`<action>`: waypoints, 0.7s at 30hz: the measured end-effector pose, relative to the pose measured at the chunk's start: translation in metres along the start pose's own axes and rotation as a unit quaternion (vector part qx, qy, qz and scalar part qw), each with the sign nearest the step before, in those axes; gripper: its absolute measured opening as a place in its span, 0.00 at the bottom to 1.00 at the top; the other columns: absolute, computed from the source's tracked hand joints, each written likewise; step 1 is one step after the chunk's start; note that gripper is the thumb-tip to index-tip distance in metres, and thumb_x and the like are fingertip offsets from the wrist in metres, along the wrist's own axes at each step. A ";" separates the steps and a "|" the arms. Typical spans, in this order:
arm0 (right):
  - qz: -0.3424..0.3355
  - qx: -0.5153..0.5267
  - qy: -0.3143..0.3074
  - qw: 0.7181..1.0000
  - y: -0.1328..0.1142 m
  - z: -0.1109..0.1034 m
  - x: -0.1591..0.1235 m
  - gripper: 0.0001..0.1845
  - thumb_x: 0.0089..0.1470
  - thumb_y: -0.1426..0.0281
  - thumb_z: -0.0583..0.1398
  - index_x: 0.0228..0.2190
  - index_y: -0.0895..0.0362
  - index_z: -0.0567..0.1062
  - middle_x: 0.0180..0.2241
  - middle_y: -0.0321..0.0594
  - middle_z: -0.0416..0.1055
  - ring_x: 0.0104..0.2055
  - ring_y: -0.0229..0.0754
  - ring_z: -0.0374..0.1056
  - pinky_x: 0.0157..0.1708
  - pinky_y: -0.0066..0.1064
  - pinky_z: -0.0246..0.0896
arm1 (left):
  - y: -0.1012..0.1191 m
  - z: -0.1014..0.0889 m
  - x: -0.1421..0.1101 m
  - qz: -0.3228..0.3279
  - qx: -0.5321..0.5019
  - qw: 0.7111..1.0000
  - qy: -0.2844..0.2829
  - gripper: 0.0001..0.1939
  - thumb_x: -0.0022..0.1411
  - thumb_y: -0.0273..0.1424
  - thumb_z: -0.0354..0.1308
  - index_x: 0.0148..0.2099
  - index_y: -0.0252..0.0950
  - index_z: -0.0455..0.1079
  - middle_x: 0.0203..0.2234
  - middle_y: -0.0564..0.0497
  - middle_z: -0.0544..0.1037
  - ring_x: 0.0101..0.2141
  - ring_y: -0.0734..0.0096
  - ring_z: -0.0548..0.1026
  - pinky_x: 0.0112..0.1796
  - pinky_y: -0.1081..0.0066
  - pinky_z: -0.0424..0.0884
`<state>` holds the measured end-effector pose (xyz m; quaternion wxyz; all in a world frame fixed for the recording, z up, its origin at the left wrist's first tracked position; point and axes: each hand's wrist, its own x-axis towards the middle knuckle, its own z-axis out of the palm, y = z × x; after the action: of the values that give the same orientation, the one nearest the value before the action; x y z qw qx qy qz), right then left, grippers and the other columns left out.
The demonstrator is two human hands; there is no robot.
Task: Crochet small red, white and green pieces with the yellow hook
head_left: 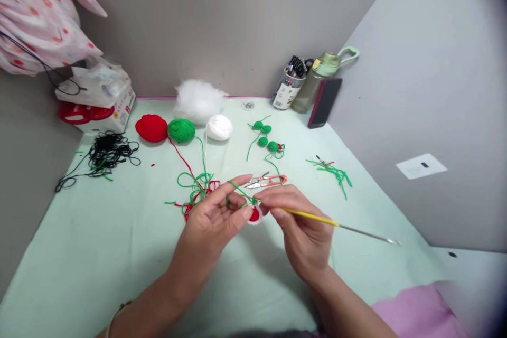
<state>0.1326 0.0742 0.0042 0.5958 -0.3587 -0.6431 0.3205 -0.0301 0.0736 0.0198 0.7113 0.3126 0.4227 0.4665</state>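
My left hand (217,208) pinches a small round crochet piece (254,215), red in the middle with a white rim and green stitches on top. Green yarn (238,188) runs over its raised forefinger. In my right hand (301,227) is a crochet hook (312,215) with a yellow grip, its near tip at the green stitches and its other metal end pointing right. Just beyond the hands lie thread snips (267,181) with orange handles. Tangled green and red yarn (200,190) sits beside the left hand.
Red (151,128), green (181,130) and white (219,128) yarn balls stand before white stuffing (200,100). Small green crochet balls (262,141) lie right of them. Black yarn (109,153) is at left; a phone (325,103) leans on a bottle (311,87) near a pen cup (288,90).
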 end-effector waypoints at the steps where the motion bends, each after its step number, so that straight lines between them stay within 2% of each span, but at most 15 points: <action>1: -0.007 -0.017 -0.007 1.000 0.000 0.000 -0.003 0.15 0.66 0.77 0.61 0.45 0.48 0.84 0.37 0.39 0.82 0.40 0.44 0.77 0.42 0.38 0.75 | 0.000 0.000 0.001 0.001 -0.016 1.000 0.010 0.19 0.59 0.30 0.73 0.52 0.50 0.83 0.30 0.58 0.74 0.34 0.75 0.72 0.42 0.75 0.72; 4: -0.039 -0.123 -0.032 0.991 0.003 0.000 -0.013 0.22 0.62 0.80 0.64 0.51 0.44 0.82 0.40 0.39 0.81 0.40 0.44 0.78 0.38 0.36 0.76 | -0.003 0.000 0.002 -0.012 -0.068 0.998 0.013 0.22 0.56 0.31 0.76 0.53 0.50 0.82 0.31 0.57 0.76 0.35 0.76 0.73 0.42 0.76 0.71; 7: -0.083 -0.187 -0.034 0.978 0.007 0.001 -0.020 0.29 0.59 0.80 0.67 0.56 0.41 0.79 0.44 0.40 0.80 0.43 0.46 0.77 0.41 0.37 0.77 | -0.005 -0.001 0.002 -0.063 -0.110 0.992 -0.019 0.22 0.56 0.35 0.76 0.54 0.46 0.83 0.32 0.55 0.77 0.36 0.75 0.73 0.43 0.76 0.70; 9: -0.089 -0.153 -0.036 0.984 0.007 0.001 -0.018 0.26 0.62 0.80 0.64 0.55 0.43 0.80 0.44 0.41 0.79 0.44 0.45 0.77 0.41 0.37 0.76 | -0.004 -0.002 0.003 -0.093 -0.126 0.987 -0.048 0.22 0.57 0.35 0.76 0.54 0.44 0.83 0.33 0.54 0.77 0.36 0.75 0.72 0.42 0.75 0.70; 11: -0.065 -0.092 -0.039 0.993 0.005 0.001 -0.012 0.23 0.64 0.81 0.62 0.53 0.46 0.81 0.43 0.41 0.80 0.42 0.43 0.77 0.39 0.36 0.75 | -0.002 -0.005 0.003 -0.103 -0.125 0.985 -0.063 0.23 0.57 0.33 0.75 0.56 0.44 0.82 0.34 0.53 0.78 0.35 0.75 0.71 0.42 0.75 0.69; 17: -0.010 0.008 -0.002 1.000 0.002 -0.004 -0.001 0.14 0.66 0.77 0.61 0.46 0.50 0.84 0.35 0.39 0.81 0.38 0.42 0.76 0.42 0.39 0.72 | 0.006 -0.012 0.006 -0.078 -0.097 0.992 -0.036 0.21 0.58 0.31 0.74 0.55 0.43 0.83 0.28 0.56 0.73 0.32 0.76 0.69 0.39 0.76 0.67; 21: 0.057 0.087 0.012 0.994 0.006 -0.008 -0.001 0.09 0.67 0.71 0.63 0.42 0.51 0.84 0.31 0.37 0.79 0.33 0.40 0.75 0.37 0.37 0.71 | 0.008 -0.013 0.007 -0.082 -0.083 0.992 -0.050 0.19 0.58 0.30 0.73 0.53 0.44 0.84 0.29 0.55 0.72 0.32 0.76 0.68 0.39 0.76 0.66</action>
<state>0.1413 0.0767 -0.0003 0.6130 -0.3453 -0.5843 0.4046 -0.0436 0.0833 0.0180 0.7908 0.2397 0.3708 0.4238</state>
